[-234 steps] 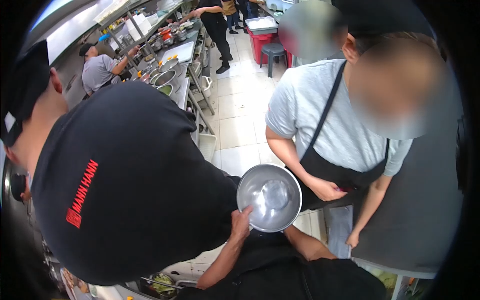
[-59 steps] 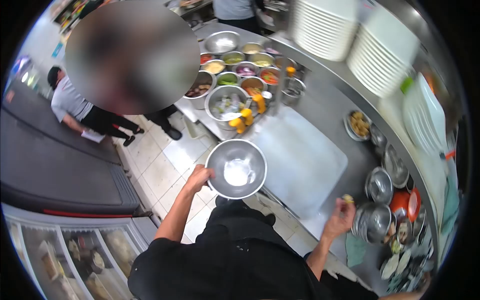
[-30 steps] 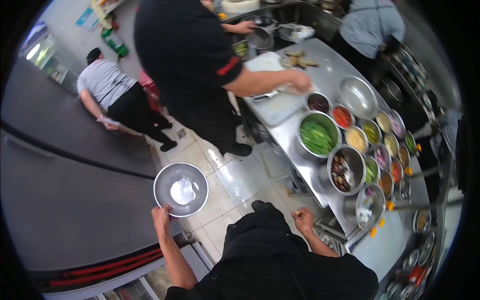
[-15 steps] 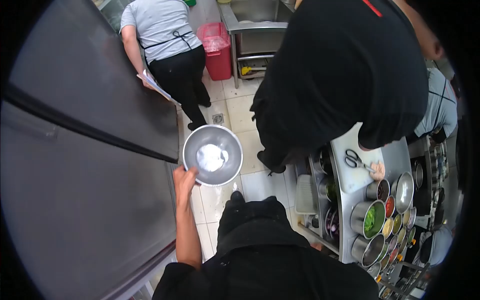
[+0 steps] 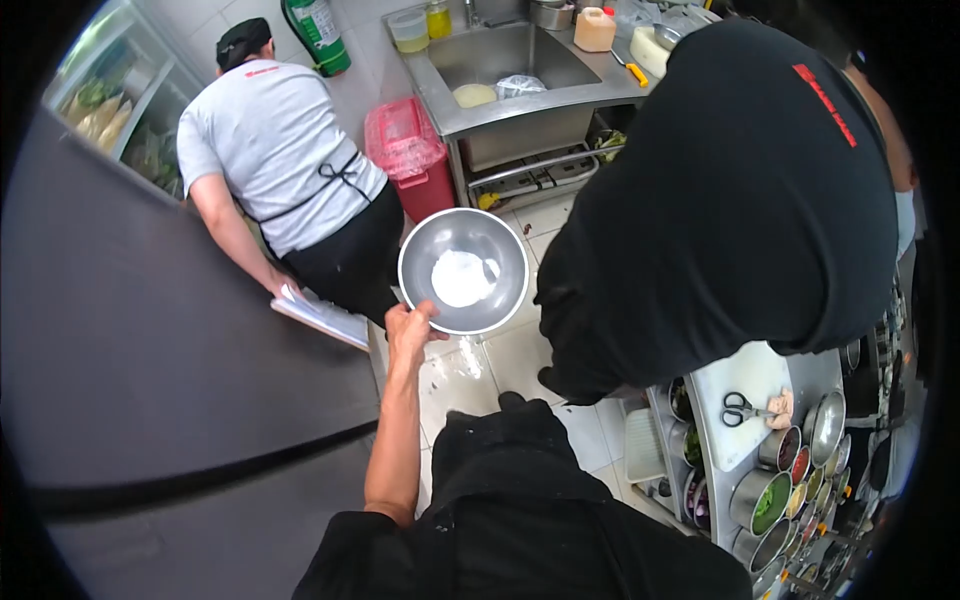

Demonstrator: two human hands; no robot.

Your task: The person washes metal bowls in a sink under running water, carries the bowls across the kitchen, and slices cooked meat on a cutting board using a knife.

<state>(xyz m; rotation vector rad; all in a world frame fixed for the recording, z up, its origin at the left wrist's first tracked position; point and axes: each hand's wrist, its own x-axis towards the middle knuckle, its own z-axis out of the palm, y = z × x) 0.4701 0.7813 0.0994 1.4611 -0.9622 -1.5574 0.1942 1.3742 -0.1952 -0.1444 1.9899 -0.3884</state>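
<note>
My left hand (image 5: 412, 330) is closed on the near rim of a round metal mixing bowl (image 5: 418, 262), thumb over the edge. The bowl hangs out in front of me above the tiled floor, its mouth facing up. A bright white patch shows at its bottom; I cannot tell whether that is glare or contents. My right hand is out of sight.
A person in grey (image 5: 290, 150) holds papers (image 5: 320, 317) at left. Another person in black (image 5: 720, 200) stands close at right, by a counter with a cutting board (image 5: 735, 375), scissors (image 5: 737, 408) and ingredient pots (image 5: 760, 500). Ahead are a red bin (image 5: 425, 185) and a sink (image 5: 560, 65).
The view has moved forward, bringing the sink and fire extinguisher into sight. My left hand still grips the bowl, which now sits higher and farther right in view.
</note>
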